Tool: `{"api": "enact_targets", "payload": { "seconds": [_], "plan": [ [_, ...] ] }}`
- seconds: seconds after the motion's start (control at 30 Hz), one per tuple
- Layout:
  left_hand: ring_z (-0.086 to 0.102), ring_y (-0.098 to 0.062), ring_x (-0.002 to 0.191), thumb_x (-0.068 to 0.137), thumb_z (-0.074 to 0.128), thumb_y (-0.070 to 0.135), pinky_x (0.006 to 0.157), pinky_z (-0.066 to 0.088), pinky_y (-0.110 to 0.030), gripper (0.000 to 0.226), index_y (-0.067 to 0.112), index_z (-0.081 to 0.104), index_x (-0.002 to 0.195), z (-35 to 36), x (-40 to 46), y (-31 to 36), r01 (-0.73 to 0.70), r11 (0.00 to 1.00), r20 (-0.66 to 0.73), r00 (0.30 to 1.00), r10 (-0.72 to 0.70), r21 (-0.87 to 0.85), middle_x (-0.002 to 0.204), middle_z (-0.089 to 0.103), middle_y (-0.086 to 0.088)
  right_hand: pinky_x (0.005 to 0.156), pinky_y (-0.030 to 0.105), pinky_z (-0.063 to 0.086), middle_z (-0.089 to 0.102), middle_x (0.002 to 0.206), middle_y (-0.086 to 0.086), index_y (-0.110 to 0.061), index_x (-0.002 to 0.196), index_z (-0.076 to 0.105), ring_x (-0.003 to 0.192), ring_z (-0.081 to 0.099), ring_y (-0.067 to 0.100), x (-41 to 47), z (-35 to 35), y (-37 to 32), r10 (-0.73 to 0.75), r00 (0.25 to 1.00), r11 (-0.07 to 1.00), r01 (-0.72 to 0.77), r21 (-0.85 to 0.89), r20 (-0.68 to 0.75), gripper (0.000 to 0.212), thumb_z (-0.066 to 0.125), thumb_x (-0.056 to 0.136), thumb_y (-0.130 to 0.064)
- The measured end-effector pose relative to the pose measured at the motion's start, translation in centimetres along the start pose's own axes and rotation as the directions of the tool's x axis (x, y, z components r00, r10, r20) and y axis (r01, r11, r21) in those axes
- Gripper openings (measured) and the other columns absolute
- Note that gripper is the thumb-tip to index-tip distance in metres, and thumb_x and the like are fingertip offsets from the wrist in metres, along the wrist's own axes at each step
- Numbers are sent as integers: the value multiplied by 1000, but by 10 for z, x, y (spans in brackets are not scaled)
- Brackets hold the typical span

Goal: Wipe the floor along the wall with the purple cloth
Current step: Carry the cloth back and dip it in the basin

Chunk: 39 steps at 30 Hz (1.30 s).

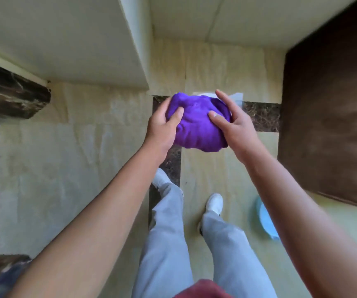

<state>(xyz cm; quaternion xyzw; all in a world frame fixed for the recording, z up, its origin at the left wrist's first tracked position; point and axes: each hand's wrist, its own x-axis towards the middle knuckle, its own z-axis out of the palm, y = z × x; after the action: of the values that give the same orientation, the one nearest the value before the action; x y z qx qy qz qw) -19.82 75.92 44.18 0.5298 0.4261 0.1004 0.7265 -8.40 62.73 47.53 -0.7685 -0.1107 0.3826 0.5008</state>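
Observation:
A bunched purple cloth point(196, 123) hangs in the air in front of me, well above the floor. My left hand point(162, 127) grips its left side, thumb on top and fingers behind it. My right hand point(231, 121) holds its right side, thumb pressed on the front and fingers stretched past the top edge. Below is the beige tiled floor point(76, 158), crossed by dark marble strips. A cream wall point(65, 35) meets the floor at the upper left, and its corner point(138, 39) juts out just above the cloth.
My legs in grey trousers and white shoes point(215, 204) stand on the tiles. A light blue basin point(265, 220) sits on the floor by my right forearm. A dark brown wooden panel point(332, 104) fills the right side. A dark marble ledge point(12, 93) projects at left.

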Motion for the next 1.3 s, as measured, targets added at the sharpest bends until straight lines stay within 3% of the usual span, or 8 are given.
{"api": "enact_targets", "payload": {
  "seconds": [0.13, 0.33, 0.43, 0.63, 0.73, 0.93, 1.2, 1.3],
  "plan": [
    [42, 6, 132, 99, 50, 5, 113, 30, -12, 52, 19, 42, 149, 80, -39, -21, -163, 946, 144, 981, 126, 279, 145, 46, 12, 114, 19, 37, 61, 135, -7, -17, 143, 55, 126, 55, -1, -49, -69, 40, -30, 981, 999, 23, -43, -190, 47, 57, 97, -6],
    [64, -7, 104, 95, 47, -8, 106, 44, -24, 33, 10, 74, 103, 177, -96, -60, -137, 940, 375, 927, 10, 314, 112, 73, -10, 103, 9, 39, 63, 132, -2, -10, 136, 60, 120, 56, -4, -135, -147, 118, 100, 917, 985, -37, 166, -385, 38, 53, 100, -5],
    [65, -4, 104, 97, 48, -3, 103, 46, -22, 34, 16, 74, 105, 221, -148, -87, -61, 929, 456, 881, -122, 366, 112, 73, -3, 99, 3, 37, 58, 133, -11, -17, 143, 54, 112, 53, -21, -200, -189, 155, 163, 866, 972, -57, 230, -472, 46, 60, 98, -13],
    [64, 3, 100, 97, 50, -2, 94, 46, -15, 34, 18, 71, 115, 308, -246, -154, 38, 894, 547, 779, -307, 446, 110, 72, 6, 111, 36, 47, 60, 138, -8, -33, 146, 47, 127, 59, 8, -326, -255, 248, 425, 701, 819, -30, 573, -572, 57, 67, 94, -25],
    [63, 5, 99, 91, 58, -1, 91, 47, -14, 37, 26, 73, 111, 348, -280, -184, 20, 847, 592, 706, -388, 531, 111, 71, 12, 102, 32, 53, 63, 135, -9, -38, 143, 50, 121, 64, 9, -369, -281, 284, 515, 661, 709, 30, 705, -546, 59, 70, 90, -21],
    [65, 4, 100, 84, 61, -8, 87, 49, -11, 47, 24, 73, 117, 423, -279, -237, 15, 748, 612, 564, -554, 664, 115, 70, 9, 102, 22, 50, 59, 137, -12, -26, 139, 59, 119, 60, -1, -387, -327, 352, 592, 583, 708, -46, 704, -557, 50, 62, 94, -6],
    [51, -10, 129, 93, 55, -6, 115, 34, -22, 50, 16, 59, 138, 538, -230, -311, -295, 466, 551, 414, -725, 834, 141, 56, -2, 112, 17, 31, 46, 154, 1, -13, 150, 45, 140, 44, 11, -349, -386, 431, 722, 429, 675, -264, 689, -543, 54, 56, 98, -5],
    [46, -6, 132, 92, 56, -4, 108, 30, -8, 54, 18, 55, 142, 571, -213, -353, -451, 392, 568, 371, -734, 802, 142, 54, 1, 107, 9, 26, 46, 155, 1, -18, 150, 45, 142, 42, 11, -333, -405, 479, 726, 401, 681, -305, 666, -558, 55, 54, 98, -6]
  ]
}}
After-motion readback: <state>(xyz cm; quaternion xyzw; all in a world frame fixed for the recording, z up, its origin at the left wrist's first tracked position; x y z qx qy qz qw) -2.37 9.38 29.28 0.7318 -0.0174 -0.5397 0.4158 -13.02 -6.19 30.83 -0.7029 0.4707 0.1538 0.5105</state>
